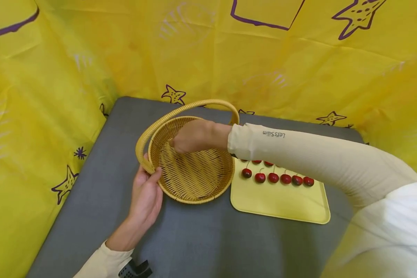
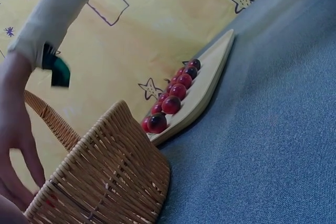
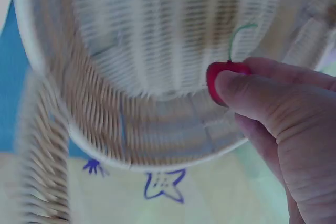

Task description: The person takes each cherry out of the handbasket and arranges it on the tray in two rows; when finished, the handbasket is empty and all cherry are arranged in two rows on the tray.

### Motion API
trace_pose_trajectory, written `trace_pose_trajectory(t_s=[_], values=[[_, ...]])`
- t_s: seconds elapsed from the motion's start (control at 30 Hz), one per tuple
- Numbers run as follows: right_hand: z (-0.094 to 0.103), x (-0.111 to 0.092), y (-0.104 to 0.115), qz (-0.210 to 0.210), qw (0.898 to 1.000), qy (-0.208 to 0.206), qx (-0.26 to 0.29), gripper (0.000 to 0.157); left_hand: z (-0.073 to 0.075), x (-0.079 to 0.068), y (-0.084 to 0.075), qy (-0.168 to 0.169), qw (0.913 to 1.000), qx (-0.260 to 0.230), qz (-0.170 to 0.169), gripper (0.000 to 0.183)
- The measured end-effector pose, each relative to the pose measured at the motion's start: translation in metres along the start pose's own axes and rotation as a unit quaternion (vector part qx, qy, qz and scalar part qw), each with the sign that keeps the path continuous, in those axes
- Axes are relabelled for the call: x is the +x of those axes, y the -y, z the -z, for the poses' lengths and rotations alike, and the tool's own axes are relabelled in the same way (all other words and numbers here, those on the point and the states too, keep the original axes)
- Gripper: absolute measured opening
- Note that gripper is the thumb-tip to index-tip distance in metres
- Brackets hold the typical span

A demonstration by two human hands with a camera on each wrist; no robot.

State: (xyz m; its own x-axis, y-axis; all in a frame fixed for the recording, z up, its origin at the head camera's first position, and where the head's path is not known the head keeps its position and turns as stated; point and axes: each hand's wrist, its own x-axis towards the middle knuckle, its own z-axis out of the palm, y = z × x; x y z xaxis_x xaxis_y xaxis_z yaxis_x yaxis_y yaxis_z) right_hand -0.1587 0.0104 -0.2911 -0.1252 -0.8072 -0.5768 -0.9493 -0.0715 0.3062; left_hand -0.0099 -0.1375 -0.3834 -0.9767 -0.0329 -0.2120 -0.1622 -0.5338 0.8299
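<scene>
A round wicker basket (image 1: pixel 194 181) with an arched handle (image 1: pixel 180 111) stands on the grey table. My left hand (image 1: pixel 146 197) grips its near left side where the handle meets the rim, thumb over the edge. Over the basket's inside reaches my right hand (image 1: pixel 194 136). Between its thumb and fingers it pinches a red cherry (image 3: pixel 212 80) with a green stem, seen in the right wrist view; the head view hides this cherry. The woven bottom seen in the head view is bare.
Right of the basket lies a pale yellow tray (image 1: pixel 281 200) with rows of cherries (image 1: pixel 273 177), partly covered by the right sleeve (image 1: pixel 299 148). A yellow patterned cloth (image 1: pixel 194 50) hangs behind the grey table (image 1: pixel 201 239).
</scene>
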Motion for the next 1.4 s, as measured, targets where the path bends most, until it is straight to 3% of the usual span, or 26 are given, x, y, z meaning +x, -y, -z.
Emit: trace_pose_trajectory(t_s=[0.27, 0.47, 0.6, 0.7, 0.87, 1.03, 1.1, 1.17, 1.27, 1.33, 1.37, 1.4], values=[[0.006, -0.062, 0.035, -0.018, 0.998, -0.057, 0.032, 0.019, -0.003, -0.002, 0.002, -0.005, 1.0, 0.006, -0.004, 0.072], [-0.015, -0.125, 0.054, -0.048, 0.992, -0.115, 0.029, 0.021, -0.005, -0.004, 0.002, -0.007, 1.0, 0.002, -0.002, 0.071], [-0.037, -0.168, 0.067, -0.091, 0.974, -0.167, 0.125, 0.028, -0.005, -0.004, 0.003, -0.003, 1.0, 0.005, -0.007, 0.07], [-0.057, -0.198, 0.077, -0.125, 0.946, -0.218, 0.203, 0.026, -0.006, -0.005, 0.003, -0.001, 0.9999, 0.009, -0.006, 0.07], [-0.095, -0.238, 0.099, -0.217, 0.884, -0.278, 0.306, 0.031, -0.006, -0.005, 0.003, -0.004, 1.0, 0.008, 0.001, 0.071], [-0.127, -0.27, 0.128, -0.305, 0.824, -0.328, 0.346, 0.044, -0.006, -0.007, 0.003, -0.003, 1.0, 0.006, 0.0, 0.07], [-0.139, -0.28, 0.14, -0.343, 0.794, -0.347, 0.364, 0.048, -0.006, -0.008, 0.003, -0.002, 1.0, 0.003, -0.005, 0.068], [-0.15, -0.288, 0.152, -0.383, 0.751, -0.359, 0.401, 0.048, -0.006, -0.008, 0.003, -0.002, 0.9999, 0.0, -0.011, 0.067], [-0.165, -0.299, 0.17, -0.452, 0.662, -0.36, 0.477, 0.043, -0.006, -0.008, 0.004, -0.002, 0.9999, -0.002, -0.015, 0.067], [-0.175, -0.306, 0.18, -0.497, 0.604, -0.338, 0.523, 0.035, -0.006, -0.007, 0.004, 0.0, 0.9998, -0.003, -0.017, 0.066], [-0.179, -0.309, 0.184, -0.519, 0.579, -0.322, 0.539, 0.033, -0.006, -0.007, 0.004, 0.001, 0.9998, -0.003, -0.019, 0.066], [-0.184, -0.313, 0.188, -0.54, 0.561, -0.302, 0.549, 0.032, -0.007, -0.007, 0.004, 0.002, 0.9998, -0.004, -0.02, 0.065]])
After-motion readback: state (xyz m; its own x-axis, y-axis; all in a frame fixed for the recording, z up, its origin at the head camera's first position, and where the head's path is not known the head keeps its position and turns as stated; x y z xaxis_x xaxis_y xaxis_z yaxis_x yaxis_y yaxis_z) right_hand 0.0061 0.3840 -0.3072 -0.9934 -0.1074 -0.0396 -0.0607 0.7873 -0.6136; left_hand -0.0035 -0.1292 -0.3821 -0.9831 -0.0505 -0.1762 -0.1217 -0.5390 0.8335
